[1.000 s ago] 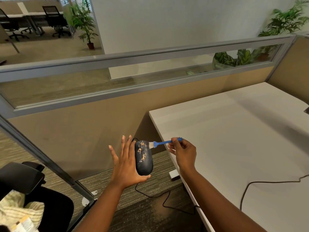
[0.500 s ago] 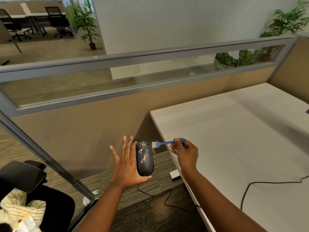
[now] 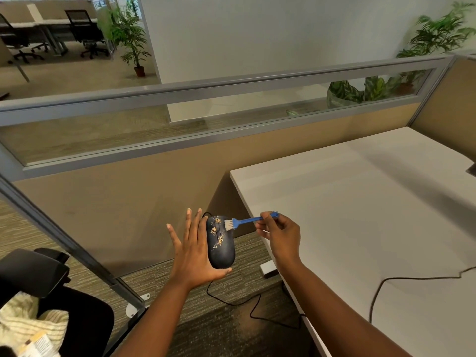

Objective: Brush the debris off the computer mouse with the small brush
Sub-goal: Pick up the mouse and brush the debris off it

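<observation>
The black computer mouse [image 3: 221, 243] is up in the air, off the desk's left edge and over the carpet, nose pointing away, with orange-brown debris [image 3: 215, 229] scattered down its top. The left hand [image 3: 192, 253] cradles it from the left, fingers [image 3: 189, 222] stretched out straight and slightly spread, thumb tucked under the near end. The small brush [image 3: 247, 221], blue with pale bristles, has its tip against the mouse's far right side. The right hand [image 3: 282, 235] pinches the handle's end between thumb and fingertips. The mouse's black cable [image 3: 252, 309] drops down to the white desk [image 3: 373, 228].
</observation>
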`<control>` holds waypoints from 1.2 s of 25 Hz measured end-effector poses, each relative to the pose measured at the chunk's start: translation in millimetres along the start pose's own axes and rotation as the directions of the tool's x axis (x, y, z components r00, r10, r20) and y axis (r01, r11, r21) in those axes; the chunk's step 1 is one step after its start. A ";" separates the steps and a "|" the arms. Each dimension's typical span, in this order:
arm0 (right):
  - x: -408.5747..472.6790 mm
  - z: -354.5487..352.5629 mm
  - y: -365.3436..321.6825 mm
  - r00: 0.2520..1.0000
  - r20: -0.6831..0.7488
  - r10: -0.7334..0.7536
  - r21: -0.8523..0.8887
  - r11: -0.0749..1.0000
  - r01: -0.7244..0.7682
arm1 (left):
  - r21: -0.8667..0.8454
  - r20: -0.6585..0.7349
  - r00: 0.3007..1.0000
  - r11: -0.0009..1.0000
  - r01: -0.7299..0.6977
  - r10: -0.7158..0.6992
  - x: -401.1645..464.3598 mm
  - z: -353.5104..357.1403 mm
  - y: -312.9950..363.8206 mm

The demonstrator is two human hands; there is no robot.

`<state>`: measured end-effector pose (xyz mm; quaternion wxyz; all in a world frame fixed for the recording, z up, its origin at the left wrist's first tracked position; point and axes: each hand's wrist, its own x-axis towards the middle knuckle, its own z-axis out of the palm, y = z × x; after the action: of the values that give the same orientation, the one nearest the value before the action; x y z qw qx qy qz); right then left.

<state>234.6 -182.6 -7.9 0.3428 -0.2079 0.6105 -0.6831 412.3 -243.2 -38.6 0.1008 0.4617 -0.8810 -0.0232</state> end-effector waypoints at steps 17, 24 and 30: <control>-5.9 -0.9 2.2 1.000 0.028 0.004 0.001 1.000 -0.004 | 0.001 -0.002 1.000 1.000 -0.002 0.002 2.1 0.0 -3.8; -4.6 -1.4 4.3 1.000 -0.015 -0.020 -0.082 0.996 0.019 | 0.009 0.016 1.000 1.000 0.011 -0.011 3.2 0.4 -2.7; -8.0 6.2 -0.1 0.993 0.117 -0.003 -0.047 0.999 0.009 | -0.005 0.004 1.000 1.000 0.008 -0.008 4.2 1.2 -0.8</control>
<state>244.4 -181.1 -5.7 0.3710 -0.2576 0.6045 -0.6562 410.4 -247.1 -39.2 0.1004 0.4648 -0.8793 -0.0268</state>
